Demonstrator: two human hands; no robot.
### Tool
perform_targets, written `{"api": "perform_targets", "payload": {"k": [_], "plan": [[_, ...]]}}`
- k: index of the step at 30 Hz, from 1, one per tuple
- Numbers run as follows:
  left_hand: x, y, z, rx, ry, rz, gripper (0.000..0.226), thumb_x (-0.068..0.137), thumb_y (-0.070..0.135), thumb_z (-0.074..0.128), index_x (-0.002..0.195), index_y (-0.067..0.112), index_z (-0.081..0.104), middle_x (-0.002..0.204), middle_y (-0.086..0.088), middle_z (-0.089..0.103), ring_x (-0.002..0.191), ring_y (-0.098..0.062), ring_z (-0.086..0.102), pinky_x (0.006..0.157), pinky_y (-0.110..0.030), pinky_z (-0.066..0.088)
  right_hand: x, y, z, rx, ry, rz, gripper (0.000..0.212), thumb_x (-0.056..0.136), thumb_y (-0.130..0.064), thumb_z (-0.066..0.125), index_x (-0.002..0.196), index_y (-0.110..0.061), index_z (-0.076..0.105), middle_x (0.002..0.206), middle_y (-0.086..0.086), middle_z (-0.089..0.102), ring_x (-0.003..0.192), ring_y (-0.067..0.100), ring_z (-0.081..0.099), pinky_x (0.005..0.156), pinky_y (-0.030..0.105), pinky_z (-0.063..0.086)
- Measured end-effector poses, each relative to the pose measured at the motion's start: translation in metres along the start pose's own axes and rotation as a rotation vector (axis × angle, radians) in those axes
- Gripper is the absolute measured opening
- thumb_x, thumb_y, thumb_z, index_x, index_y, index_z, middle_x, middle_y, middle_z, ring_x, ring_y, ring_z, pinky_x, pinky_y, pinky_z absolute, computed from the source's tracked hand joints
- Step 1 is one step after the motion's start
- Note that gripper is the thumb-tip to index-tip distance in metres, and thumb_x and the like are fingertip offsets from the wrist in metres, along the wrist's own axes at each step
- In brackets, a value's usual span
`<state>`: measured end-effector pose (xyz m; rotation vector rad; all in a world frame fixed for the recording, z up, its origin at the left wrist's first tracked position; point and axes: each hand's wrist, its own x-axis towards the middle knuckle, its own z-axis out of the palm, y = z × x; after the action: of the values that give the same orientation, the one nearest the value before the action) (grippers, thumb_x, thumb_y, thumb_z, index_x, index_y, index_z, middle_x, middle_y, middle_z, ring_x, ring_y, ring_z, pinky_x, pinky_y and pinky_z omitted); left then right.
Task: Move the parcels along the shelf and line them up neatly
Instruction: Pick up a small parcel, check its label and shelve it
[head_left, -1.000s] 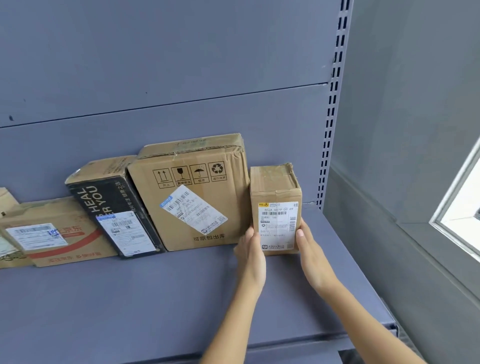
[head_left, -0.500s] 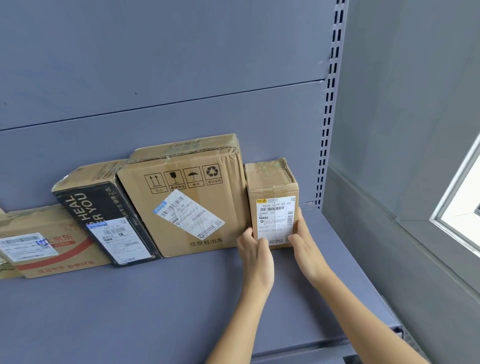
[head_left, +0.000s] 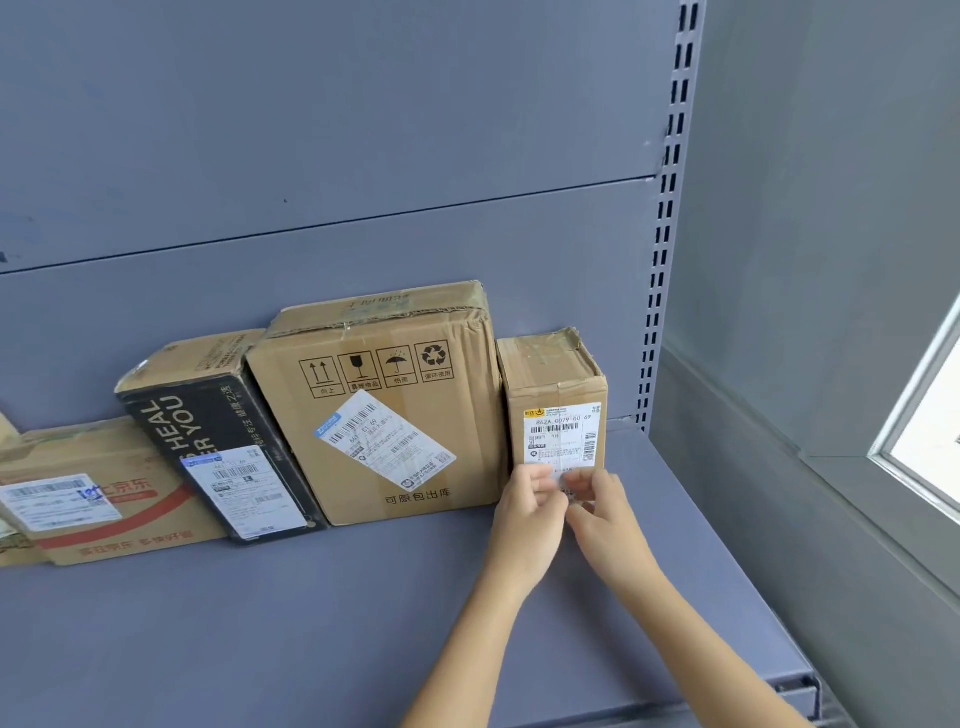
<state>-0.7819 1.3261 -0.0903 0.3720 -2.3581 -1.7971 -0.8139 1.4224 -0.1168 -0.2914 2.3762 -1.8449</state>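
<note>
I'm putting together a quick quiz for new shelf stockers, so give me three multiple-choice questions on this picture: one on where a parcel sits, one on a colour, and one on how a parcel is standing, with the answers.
1. Where is the small box relative to the large box with the handling symbols?
A. On top of it
B. Left of it
C. Right of it, side by side

2. What colour is the front of the box printed HEAL YOU?
A. Red
B. Black
C. White

3. How does that same box stand?
A. Tilted, top leaning left
B. Lying flat on its front
C. Squarely upright

Answers:
1. C, the small box stands at the right end, beside the large one.
2. B, its printed face is black with white letters.
3. A, its edges slant, unlike its straighter neighbour.
</note>
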Motion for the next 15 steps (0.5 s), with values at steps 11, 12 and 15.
{"api": "perform_targets", "payload": {"k": [11, 12, 15], "plan": [[0.0, 0.01, -0.002, 0.048, 0.011, -0.074, 0.028, 0.092, 0.013, 0.045, 0.12, 0.013, 0.049, 0.114, 0.004, 0.056, 0.105, -0.01, 0.053, 0.073, -0.012, 0.038, 0.0, -0.004, -0.011, -0.07, -0.105, 0.023, 0.028, 0.089, 0.0, 0.043, 0.111, -0.015, 0.051, 0.115, -0.001, 0.044, 0.103, -0.002, 0.052, 0.075, 0.013, 0.043], [-0.002, 0.01, -0.006, 0.059, -0.005, -0.071, 0.026, 0.093, 0.015, 0.046, 0.119, 0.015, 0.051, 0.112, 0.005, 0.058, 0.104, -0.01, 0.055, 0.074, -0.013, 0.04, -0.005, -0.005, -0.012, -0.075, -0.112, 0.015, 0.031, 0.09, 0.0, 0.041, 0.114, -0.017, 0.049, 0.115, -0.003, 0.042, 0.103, -0.005, 0.05, 0.073, 0.011, 0.042], [-0.012, 0.008, -0.019, 0.063, 0.002, -0.045, 0.02, 0.094, 0.016, 0.046, 0.111, 0.02, 0.056, 0.113, 0.003, 0.061, 0.107, -0.012, 0.059, 0.086, -0.022, 0.045, -0.023, -0.006, -0.013, -0.076, -0.092, -0.034, 0.033, 0.092, -0.001, 0.04, 0.115, -0.024, 0.046, 0.116, -0.008, 0.042, 0.101, -0.009, 0.05, 0.071, 0.01, 0.042]]}}
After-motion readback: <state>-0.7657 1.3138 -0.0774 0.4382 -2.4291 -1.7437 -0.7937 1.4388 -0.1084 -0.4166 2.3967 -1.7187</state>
